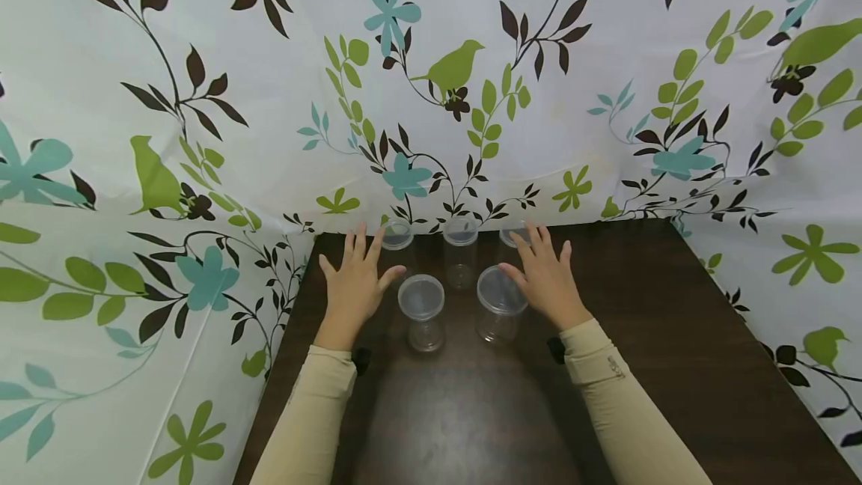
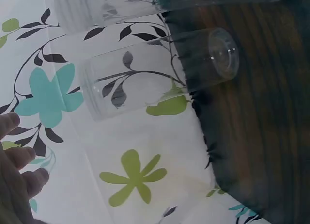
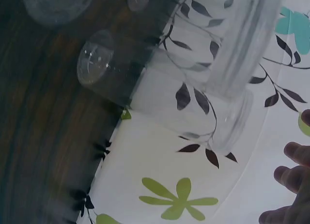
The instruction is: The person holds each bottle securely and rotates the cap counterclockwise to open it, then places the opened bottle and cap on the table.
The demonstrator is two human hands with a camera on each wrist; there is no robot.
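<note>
- From where I stand, the left hand (image 1: 353, 287) has its fingers spread wide, holding nothing; its thumb points toward the front-left jar (image 1: 424, 313), just beside the lid.
- The right hand (image 1: 547, 279) is wide-fingered too, and grips nothing; its thumb overlaps the lid edge of the front-right jar (image 1: 498, 296), though I cannot tell whether it touches.
- Both front jars stand upright between the hands, lids on; the right one is broader.
- Behind them stand three more clear jars in a row: a back-left jar (image 1: 397, 236) by the left fingers; a back-middle jar (image 1: 461, 251); a back-right jar (image 1: 505, 237), partly hidden by the right fingers.
- All five sit toward the far edge of a dark wooden table (image 1: 471, 432); beyond hangs a white cloth (image 1: 465, 13) printed with leaves, flowers and birds; pale sleeves (image 1: 310, 410) cover both forearms.
</note>
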